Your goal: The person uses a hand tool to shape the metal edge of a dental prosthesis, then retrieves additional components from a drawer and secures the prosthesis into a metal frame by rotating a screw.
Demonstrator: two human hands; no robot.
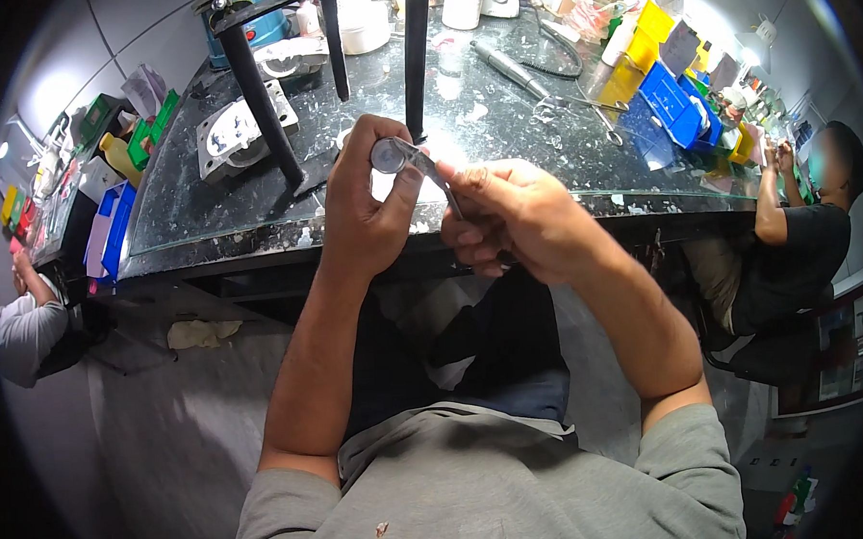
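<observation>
My left hand (pixel 363 210) is raised above the front edge of the dark workbench (pixel 498 136), with its fingers closed round a small, round, grey disc-like piece (pixel 387 155). In my right hand (pixel 530 212) a slim metal tool (pixel 437 176) is pinched between thumb and fingers. Its upper end meets the right side of the round piece, close to my left thumb. The tool's exact kind is too small to make out, and my right fingers partly cover its lower part.
A black-legged stand (pixel 261 104) rises at the left, beside a pale metal block (pixel 243 133). Further right lie a grey handpiece (pixel 509 69) with a coiled cord and a scissor-handled tool (pixel 610 127). Blue bins (pixel 673 105) stand there. People sit at both sides.
</observation>
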